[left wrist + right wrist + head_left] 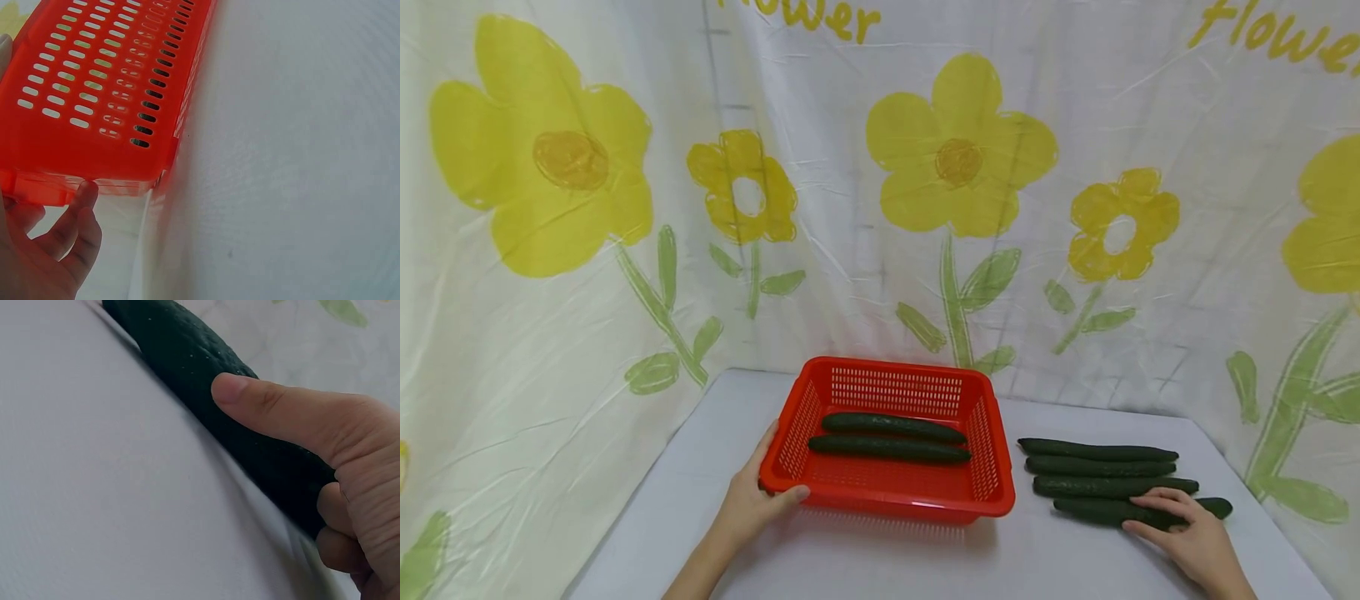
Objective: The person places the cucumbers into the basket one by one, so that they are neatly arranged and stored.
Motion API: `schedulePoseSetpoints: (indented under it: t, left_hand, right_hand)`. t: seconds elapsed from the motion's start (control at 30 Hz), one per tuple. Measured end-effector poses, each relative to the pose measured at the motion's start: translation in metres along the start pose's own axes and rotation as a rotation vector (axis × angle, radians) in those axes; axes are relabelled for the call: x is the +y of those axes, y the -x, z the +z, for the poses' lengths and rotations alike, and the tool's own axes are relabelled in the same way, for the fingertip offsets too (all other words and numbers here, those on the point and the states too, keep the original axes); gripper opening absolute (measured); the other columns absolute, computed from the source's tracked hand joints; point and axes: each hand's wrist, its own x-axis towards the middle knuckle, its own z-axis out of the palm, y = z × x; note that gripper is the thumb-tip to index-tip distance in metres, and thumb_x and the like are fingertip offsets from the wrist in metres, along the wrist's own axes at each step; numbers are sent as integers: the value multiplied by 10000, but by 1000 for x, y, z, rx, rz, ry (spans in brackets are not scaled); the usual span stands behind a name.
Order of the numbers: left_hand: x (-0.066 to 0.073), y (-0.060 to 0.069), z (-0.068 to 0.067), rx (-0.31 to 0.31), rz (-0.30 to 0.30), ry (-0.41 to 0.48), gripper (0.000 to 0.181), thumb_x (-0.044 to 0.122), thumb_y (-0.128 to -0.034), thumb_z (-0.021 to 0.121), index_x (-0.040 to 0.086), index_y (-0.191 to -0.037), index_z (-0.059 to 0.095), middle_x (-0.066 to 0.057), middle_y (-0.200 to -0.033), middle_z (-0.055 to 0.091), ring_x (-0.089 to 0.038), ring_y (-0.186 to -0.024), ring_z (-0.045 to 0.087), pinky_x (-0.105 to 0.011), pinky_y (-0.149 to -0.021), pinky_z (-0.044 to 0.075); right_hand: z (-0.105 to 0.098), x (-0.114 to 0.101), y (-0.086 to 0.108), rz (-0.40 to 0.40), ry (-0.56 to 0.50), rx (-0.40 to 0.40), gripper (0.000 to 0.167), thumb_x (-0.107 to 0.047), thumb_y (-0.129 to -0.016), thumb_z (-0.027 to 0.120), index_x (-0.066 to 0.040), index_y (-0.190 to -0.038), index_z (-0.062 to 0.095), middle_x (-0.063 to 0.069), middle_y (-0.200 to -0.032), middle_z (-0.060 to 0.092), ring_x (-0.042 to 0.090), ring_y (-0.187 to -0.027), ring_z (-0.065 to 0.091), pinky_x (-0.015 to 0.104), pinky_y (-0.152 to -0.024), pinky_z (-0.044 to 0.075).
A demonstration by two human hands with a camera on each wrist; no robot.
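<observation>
A red plastic basket (895, 505) with slotted walls stands on the table, and two dark green cucumbers (889, 448) lie side by side in it. The left hand (751, 502) grips the basket's left rim, thumb over the front corner; in the left wrist view its fingers (84, 200) are at the basket's edge. Right of the basket, several cucumbers (1101, 451) lie in a row. The right hand (1197, 537) holds the nearest cucumber (1093, 510) of that row. In the right wrist view the thumb presses on this cucumber (181, 353), with other fingers curled at its far side.
The white table (880, 567) is backed by a hanging white curtain (835, 300) printed with yellow flowers, which also runs along the left and right sides. Between the basket and the cucumber row a narrow strip of table shows.
</observation>
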Motion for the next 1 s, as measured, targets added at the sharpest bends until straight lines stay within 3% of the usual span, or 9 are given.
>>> schedulePoseSetpoints:
  t: [0.13,0.27,0.33,0.43,0.53,0.63,0.67,1.0]
  left_hand:
    - [0,1,0,2,5,-1,1083,326,-850,891,253,-1706,232,-164,-1622,481,-311,-1325,603,-385,-1014,524]
    - [0,1,-1,3,5,4,1080,328,-849,891,261,-1705,236,-166,-1613,492,-306,-1316,608,-354,-998,527]
    - [0,1,0,4,13,8,1081,325,-848,892,259,-1705,237,-167,-1611,494,-305,-1312,610,-335,-989,530]
    - [-2,1,0,9,31,8,1087,314,-844,898,251,-1705,238,-165,-1612,493,-304,-1310,614,-309,-985,530]
    - [-3,1,0,15,46,5,1094,303,-837,904,232,-1705,241,-166,-1611,494,-303,-1307,618,-301,-987,530]
    - [-4,1,0,15,45,2,1094,304,-837,903,230,-1705,241,-164,-1607,500,-299,-1302,618,-303,-984,531]
    - [-4,1,0,13,42,4,1092,305,-839,900,235,-1705,238,-162,-1606,501,-298,-1299,618,-305,-982,533]
    - [-2,1,0,3,28,18,1089,302,-847,895,244,-1707,229,-161,-1621,482,-307,-1316,608,-292,-982,527]
  right_hand:
    - [-4,3,1,57,-43,-56,554,-448,-793,932,-113,-1213,796,-268,-1125,602,79,-688,682,258,-621,560]
    - [-10,3,-1,127,-38,-136,658,-511,-814,898,-96,-1303,752,-89,-1250,646,117,-710,680,265,-650,558]
    - [-12,3,-2,122,-14,-156,642,-515,-811,898,-104,-1285,764,24,-1293,671,50,-767,660,250,-670,548]
    - [-16,5,-4,123,22,-189,597,-520,-821,889,-129,-1259,777,89,-1314,708,-27,-918,630,274,-761,554]
    - [-20,7,-5,132,40,-245,631,-542,-860,850,-113,-1311,748,187,-1393,678,173,-1171,664,435,-930,560]
    - [-21,7,-6,148,33,-280,687,-576,-882,815,-90,-1358,717,257,-1459,615,497,-1313,563,624,-968,512]
    - [-21,8,-6,151,35,-280,700,-588,-881,811,-90,-1363,715,262,-1466,608,537,-1336,528,639,-972,506]
    - [-20,4,-7,233,20,-288,782,-610,-868,813,-46,-1393,685,305,-1512,546,605,-1387,427,716,-1010,441]
